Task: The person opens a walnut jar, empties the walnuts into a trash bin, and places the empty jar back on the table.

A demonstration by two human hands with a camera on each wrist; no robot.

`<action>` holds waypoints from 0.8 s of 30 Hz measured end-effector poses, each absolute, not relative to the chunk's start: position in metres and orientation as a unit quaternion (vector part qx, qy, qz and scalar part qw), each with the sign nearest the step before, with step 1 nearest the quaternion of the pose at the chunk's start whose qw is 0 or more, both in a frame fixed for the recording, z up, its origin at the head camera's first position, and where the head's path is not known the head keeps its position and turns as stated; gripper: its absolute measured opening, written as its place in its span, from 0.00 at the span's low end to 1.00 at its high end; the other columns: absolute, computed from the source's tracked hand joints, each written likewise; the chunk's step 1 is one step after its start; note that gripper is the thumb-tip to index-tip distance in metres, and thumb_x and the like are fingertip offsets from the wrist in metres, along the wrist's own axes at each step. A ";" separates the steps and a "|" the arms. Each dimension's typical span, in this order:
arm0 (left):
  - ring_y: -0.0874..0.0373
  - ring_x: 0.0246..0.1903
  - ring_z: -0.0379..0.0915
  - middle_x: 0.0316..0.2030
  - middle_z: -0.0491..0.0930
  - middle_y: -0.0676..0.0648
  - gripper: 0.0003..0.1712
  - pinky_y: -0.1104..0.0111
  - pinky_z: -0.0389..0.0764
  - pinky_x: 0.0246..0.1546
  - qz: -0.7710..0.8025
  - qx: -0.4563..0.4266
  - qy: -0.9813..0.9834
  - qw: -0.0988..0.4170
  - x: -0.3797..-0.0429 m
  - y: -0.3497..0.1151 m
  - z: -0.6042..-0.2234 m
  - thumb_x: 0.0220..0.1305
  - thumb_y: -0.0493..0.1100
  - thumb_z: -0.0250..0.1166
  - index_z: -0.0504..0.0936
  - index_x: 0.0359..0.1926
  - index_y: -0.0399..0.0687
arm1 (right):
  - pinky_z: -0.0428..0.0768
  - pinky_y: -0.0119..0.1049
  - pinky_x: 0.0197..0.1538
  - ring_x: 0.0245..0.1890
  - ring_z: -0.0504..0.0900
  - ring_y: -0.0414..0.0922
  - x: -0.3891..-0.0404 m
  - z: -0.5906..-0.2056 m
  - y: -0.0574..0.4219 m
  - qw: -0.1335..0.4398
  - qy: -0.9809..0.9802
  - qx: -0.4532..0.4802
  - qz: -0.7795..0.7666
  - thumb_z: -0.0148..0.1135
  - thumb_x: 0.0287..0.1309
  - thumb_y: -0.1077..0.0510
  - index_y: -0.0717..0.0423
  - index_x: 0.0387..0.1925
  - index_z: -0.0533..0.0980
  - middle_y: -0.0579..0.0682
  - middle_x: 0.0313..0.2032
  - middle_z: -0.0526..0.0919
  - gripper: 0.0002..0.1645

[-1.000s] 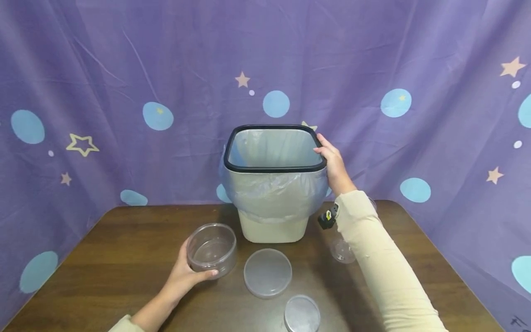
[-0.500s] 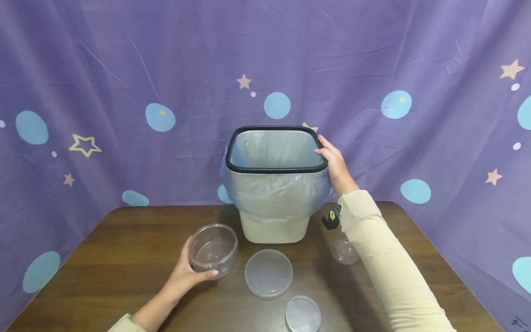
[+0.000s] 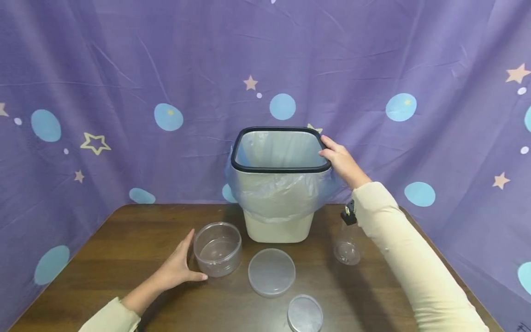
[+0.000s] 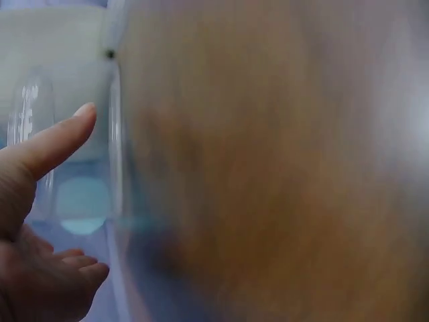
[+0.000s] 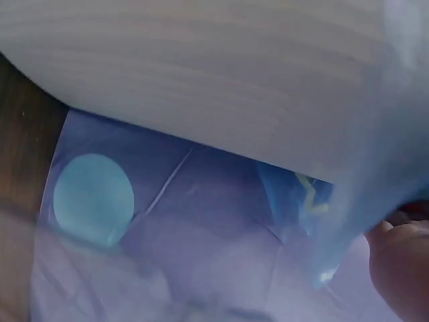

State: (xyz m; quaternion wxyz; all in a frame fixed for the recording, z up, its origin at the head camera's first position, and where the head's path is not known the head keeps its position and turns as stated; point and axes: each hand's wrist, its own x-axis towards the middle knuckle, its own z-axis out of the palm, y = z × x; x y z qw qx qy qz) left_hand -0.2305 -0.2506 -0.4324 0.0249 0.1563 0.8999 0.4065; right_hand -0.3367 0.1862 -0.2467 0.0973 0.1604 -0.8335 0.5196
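Observation:
My left hand (image 3: 176, 265) is spread beside a clear round plastic container (image 3: 217, 251) standing uncovered on the table, fingers at its left side and thumb in front. In the left wrist view, the thumb (image 4: 64, 137) is stretched out across the clear wall (image 4: 115, 134) and the other fingers are bent below. My right hand (image 3: 340, 159) holds the right side of a trash can's black rim (image 3: 282, 170), thumb over the rim. A thin bluish liner bag (image 3: 282, 198) hangs folded down outside the pale can (image 3: 278, 230). The right wrist view shows part of that hand (image 5: 402, 265) behind the bag.
Two clear round lids, a larger one (image 3: 271, 272) and a smaller one (image 3: 304, 313), lie on the brown table (image 3: 224, 304) in front. Another clear container (image 3: 347, 251) stands under the right forearm. A purple curtain (image 3: 199, 69) hangs behind.
My left hand has let go of the round container and drawn back slightly left, its fingers spreading. My right hand stays at the rim, while its forearm has swung out to the right.

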 end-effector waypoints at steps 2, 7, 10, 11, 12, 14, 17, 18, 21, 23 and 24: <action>0.25 0.65 0.42 0.67 0.44 0.22 0.74 0.36 0.52 0.60 0.349 0.171 0.921 0.005 -0.236 -0.255 -0.427 0.32 0.47 0.81 0.39 0.70 0.28 | 0.44 0.39 0.72 0.72 0.45 0.50 -0.337 -0.244 0.189 0.093 -0.852 0.165 0.489 0.44 0.66 0.58 0.67 0.70 0.50 0.60 0.71 0.50 0.34; 0.25 0.63 0.46 0.65 0.48 0.21 0.71 0.37 0.54 0.59 0.262 0.201 0.944 0.000 -0.250 -0.271 -0.407 0.32 0.46 0.81 0.43 0.68 0.24 | 0.43 0.42 0.72 0.72 0.45 0.53 -0.336 -0.238 0.193 0.101 -0.888 0.166 0.416 0.37 0.72 0.48 0.67 0.70 0.51 0.60 0.71 0.50 0.35; 0.24 0.63 0.46 0.65 0.49 0.21 0.68 0.37 0.54 0.59 0.225 0.211 0.951 -0.003 -0.261 -0.281 -0.390 0.34 0.45 0.80 0.45 0.68 0.24 | 0.43 0.43 0.73 0.72 0.46 0.54 -0.336 -0.229 0.194 0.117 -0.898 0.174 0.387 0.36 0.72 0.48 0.68 0.69 0.51 0.61 0.71 0.51 0.35; 0.24 0.63 0.47 0.65 0.50 0.21 0.67 0.37 0.54 0.60 0.216 0.216 0.952 -0.007 -0.265 -0.284 -0.384 0.35 0.45 0.79 0.46 0.68 0.24 | 0.43 0.42 0.73 0.72 0.46 0.54 -0.335 -0.225 0.194 0.121 -0.899 0.178 0.381 0.36 0.72 0.48 0.68 0.69 0.51 0.61 0.71 0.51 0.35; 0.24 0.63 0.47 0.65 0.50 0.21 0.66 0.37 0.54 0.60 0.203 0.217 0.955 -0.010 -0.268 -0.287 -0.377 0.36 0.45 0.79 0.46 0.68 0.24 | 0.43 0.42 0.73 0.72 0.46 0.54 -0.334 -0.220 0.195 0.124 -0.901 0.180 0.375 0.36 0.72 0.48 0.69 0.69 0.51 0.62 0.71 0.51 0.35; 0.25 0.62 0.48 0.64 0.51 0.21 0.63 0.37 0.55 0.60 0.177 0.225 0.958 -0.023 -0.275 -0.291 -0.362 0.39 0.44 0.77 0.47 0.68 0.25 | 0.43 0.43 0.73 0.72 0.46 0.54 -0.331 -0.210 0.197 0.132 -0.905 0.183 0.360 0.37 0.71 0.48 0.70 0.69 0.51 0.62 0.71 0.51 0.36; 0.27 0.63 0.50 0.65 0.52 0.23 0.60 0.39 0.57 0.60 0.124 0.235 0.963 -0.048 -0.286 -0.294 -0.338 0.45 0.45 0.75 0.48 0.69 0.28 | 0.43 0.44 0.72 0.72 0.45 0.56 -0.326 -0.194 0.205 0.146 -0.922 0.191 0.303 0.39 0.71 0.48 0.72 0.68 0.51 0.65 0.70 0.50 0.37; 0.27 0.63 0.50 0.65 0.53 0.24 0.59 0.39 0.57 0.60 0.103 0.237 0.964 -0.057 -0.290 -0.295 -0.330 0.46 0.45 0.74 0.48 0.70 0.30 | 0.43 0.45 0.72 0.72 0.45 0.57 -0.325 -0.190 0.210 0.148 -0.929 0.193 0.279 0.40 0.70 0.48 0.72 0.68 0.50 0.65 0.70 0.49 0.38; 0.27 0.63 0.50 0.65 0.55 0.26 0.56 0.40 0.56 0.61 0.050 0.247 0.963 -0.093 -0.303 -0.298 -0.307 0.50 0.48 0.72 0.49 0.70 0.31 | 0.42 0.49 0.72 0.71 0.43 0.59 -0.321 -0.178 0.226 0.153 -0.947 0.198 0.202 0.41 0.69 0.45 0.72 0.68 0.49 0.67 0.70 0.47 0.40; 0.27 0.63 0.50 0.64 0.57 0.26 0.54 0.41 0.55 0.63 0.023 0.252 0.961 -0.111 -0.313 -0.299 -0.295 0.51 0.48 0.71 0.51 0.69 0.31 | 0.42 0.53 0.71 0.71 0.42 0.62 -0.319 -0.173 0.239 0.153 -0.955 0.195 0.163 0.41 0.69 0.43 0.71 0.69 0.48 0.68 0.71 0.45 0.42; 0.27 0.63 0.50 0.64 0.58 0.27 0.53 0.41 0.55 0.63 0.011 0.254 0.960 -0.118 -0.318 -0.299 -0.290 0.52 0.49 0.71 0.51 0.69 0.31 | 0.42 0.54 0.71 0.71 0.41 0.63 -0.319 -0.172 0.247 0.153 -0.958 0.191 0.147 0.41 0.69 0.42 0.71 0.69 0.48 0.68 0.71 0.44 0.43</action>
